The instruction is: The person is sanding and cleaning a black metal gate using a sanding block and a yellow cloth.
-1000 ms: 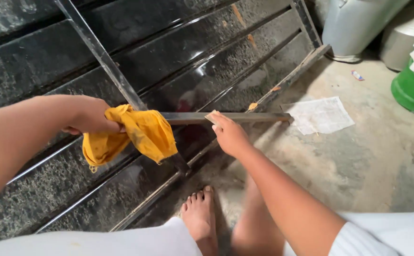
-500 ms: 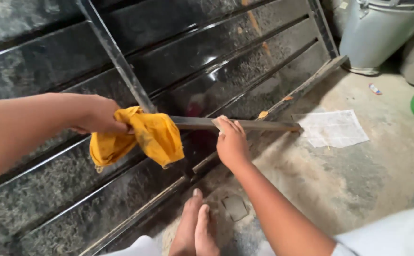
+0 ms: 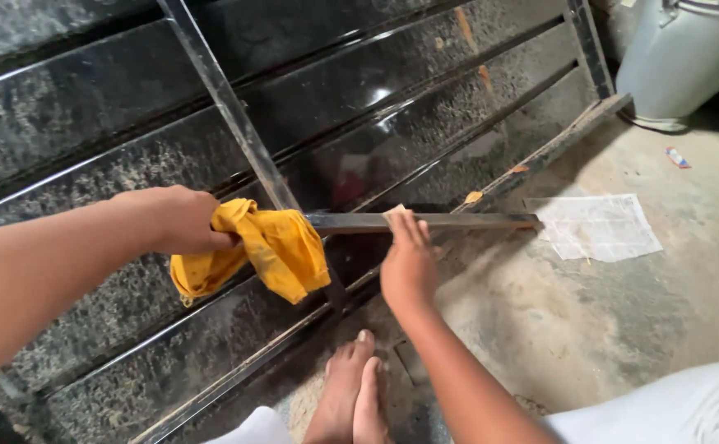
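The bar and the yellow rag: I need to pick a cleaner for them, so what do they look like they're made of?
Bar: seemingly metal, a straight flat-sided length with a dull grey sheen; steel or aluminium cannot be told. Rag: soft woven cloth, probably cotton, matte yellow with dark smudges, bunched in folds in the left hand. The right hand rests on the bar.

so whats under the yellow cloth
The cloth, gripped by the left hand, drapes over one end of a metal bar that the right hand steadies. The bar's covered end is hidden.
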